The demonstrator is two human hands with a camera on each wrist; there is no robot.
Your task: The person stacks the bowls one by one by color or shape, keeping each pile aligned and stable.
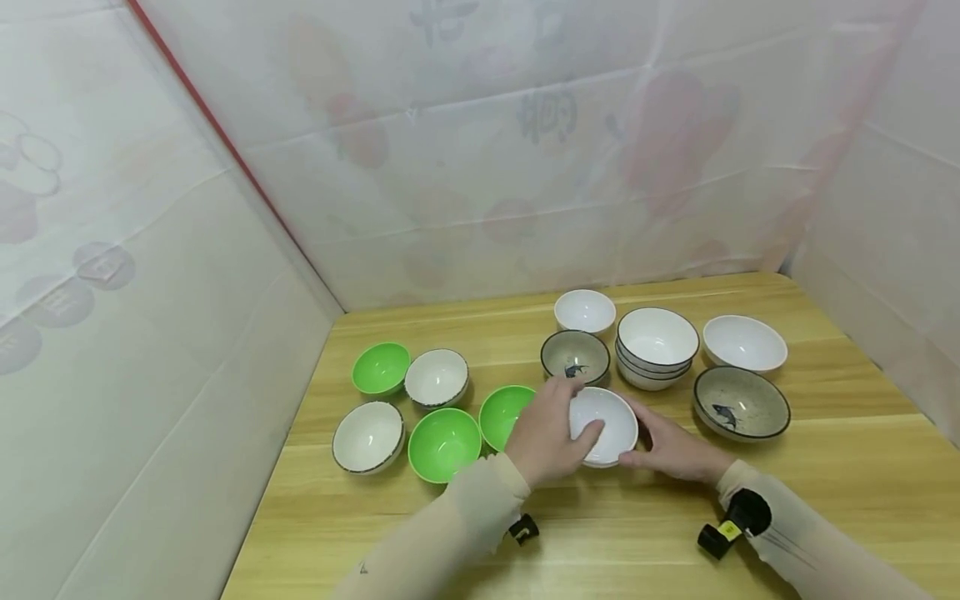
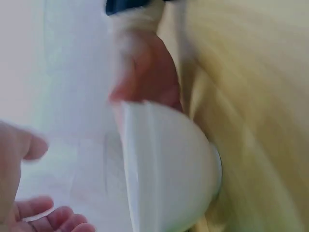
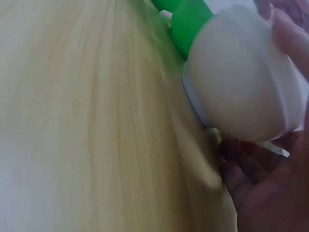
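White bowl (image 1: 611, 415) mouth-up near middle of worktop (image 1: 607, 550), can't tell if base touching. Clamped at its right side in grip of right hand (image 1: 671, 446). Over left rim, left hand (image 1: 550, 433), grip apart, thumb above bowl's inside. Just left, part-hidden green bowl (image 1: 501, 410); farther left, two more green bowls (image 1: 445, 446) among two dark-rimmed white bowls (image 1: 368, 437). Just behind, patterned grey bowl (image 1: 564, 354), then small white bowl (image 1: 585, 311). To the right, stack of dark-rimmed bowls (image 1: 657, 337), larger grey bowl (image 1: 750, 404), wide white bowl (image 1: 745, 343). Behind all, printed sheeting (image 1: 450, 250).
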